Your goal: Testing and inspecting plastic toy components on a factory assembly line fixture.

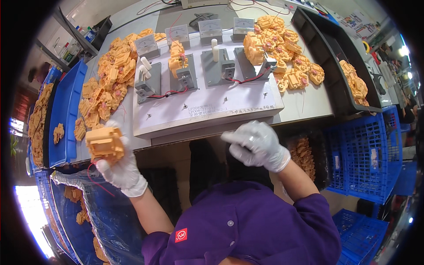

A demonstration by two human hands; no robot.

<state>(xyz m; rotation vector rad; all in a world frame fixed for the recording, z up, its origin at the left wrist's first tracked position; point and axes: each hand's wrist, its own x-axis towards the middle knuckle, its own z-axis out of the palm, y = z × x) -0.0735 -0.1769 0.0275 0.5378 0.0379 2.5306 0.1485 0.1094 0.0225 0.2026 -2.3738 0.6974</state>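
Note:
My left hand [126,170], in a thin white glove, is closed around a yellow-orange plastic gear housing [105,144] with a thin red wire hanging from it. They are off the table's front edge, at the left. My right hand [259,146], gloved alike and slightly blurred, hovers before the test board [212,115]. Its fingers are loosely bent, index and thumb apart, with nothing visible between them. On the board stand several grey fixtures with meters behind them. One housing [178,62] sits on the second fixture from the left, another [254,48] on the rightmost.
Heaps of similar housings lie left [112,73] and right [282,42] of the board. A blue tray [66,108] stands far left, a black tray [324,53] at right. Blue crates [360,157] and a lined bin [119,212] are below table level.

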